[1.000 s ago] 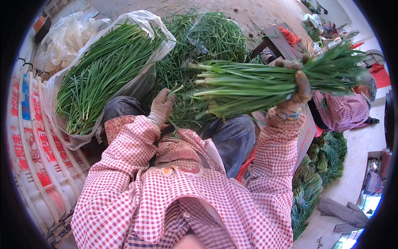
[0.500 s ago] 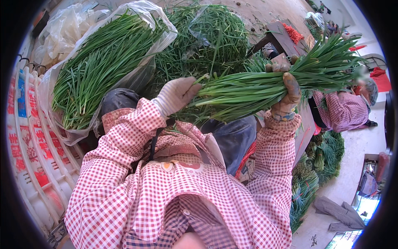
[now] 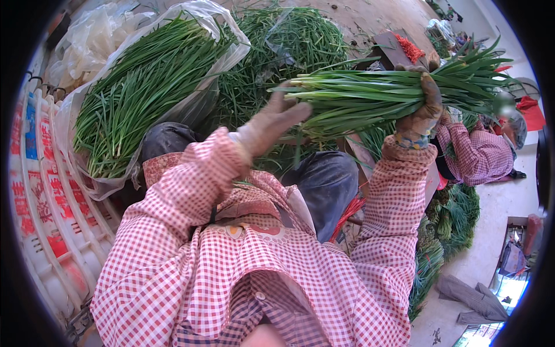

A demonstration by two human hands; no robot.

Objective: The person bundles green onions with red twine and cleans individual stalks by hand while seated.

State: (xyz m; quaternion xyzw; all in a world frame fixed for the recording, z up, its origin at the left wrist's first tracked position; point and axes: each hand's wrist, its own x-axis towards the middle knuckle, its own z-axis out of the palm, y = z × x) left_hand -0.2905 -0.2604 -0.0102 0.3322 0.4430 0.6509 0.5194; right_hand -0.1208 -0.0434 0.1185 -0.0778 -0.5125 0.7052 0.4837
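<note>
A: Where the plastic bag lies open at the person's left, crammed with long green stalks, what comes next in size?

B: A loose green heap, ahead of the lap and beyond both hands. After it, the bundle, held up in front of the body, right of the middle, just beyond the right knee.

A: Which way does it run?

B: Crosswise and close to level, its leaves fanning out at the person's right.

A: And the hands?

B: Apart, both gloved. The right hand is clamped around the bundle, nearer the leafy side than the other. The left hand has thumb and fingers parted.

A: Smallest last, then: the pale ends?

B: They point left, uneven, some poking out past others. The left hand is much the nearer, just beside them.

A: Touching?

B: I cannot tell; that hand is blurred.
</note>
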